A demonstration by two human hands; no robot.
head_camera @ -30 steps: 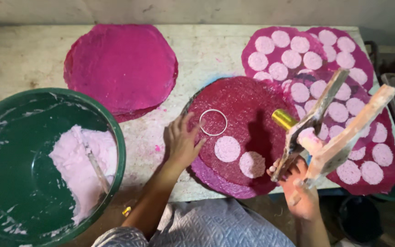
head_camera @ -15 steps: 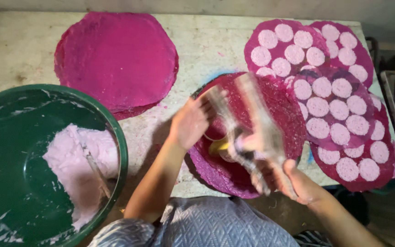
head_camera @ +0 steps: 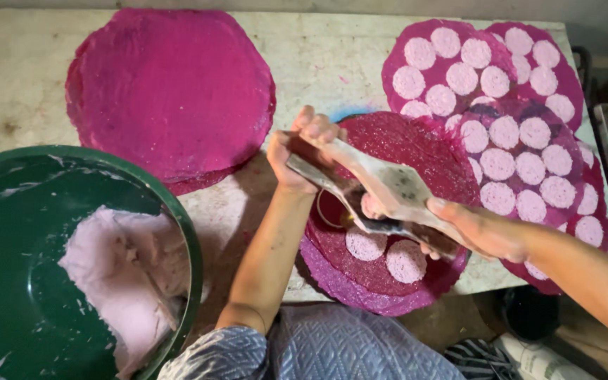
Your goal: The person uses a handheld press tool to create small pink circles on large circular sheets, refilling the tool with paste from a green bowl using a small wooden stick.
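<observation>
My right hand [head_camera: 474,229] grips two flat metal scrapers [head_camera: 381,188] by their near ends, and they lie across a dark magenta round sheet [head_camera: 416,144]. My left hand [head_camera: 302,149] closes its fingers over the blades' far tips. Pale pink paste sticks between the blades. Under them a thin metal ring [head_camera: 326,211] rests on the sheet, partly hidden. Two pale pink discs [head_camera: 366,243] lie side by side on the sheet near its front edge.
A green basin [head_camera: 29,232] with pale pink paste [head_camera: 128,274] stands at the front left. A plain magenta sheet stack [head_camera: 170,91] lies at the back. Sheets covered with several pink discs [head_camera: 522,141] overlap at the right. A white table [head_camera: 318,63] bears everything.
My right hand has swung the scrapers from the right side down and left over the sheet. My left hand has left the ring and taken hold of the blade tips.
</observation>
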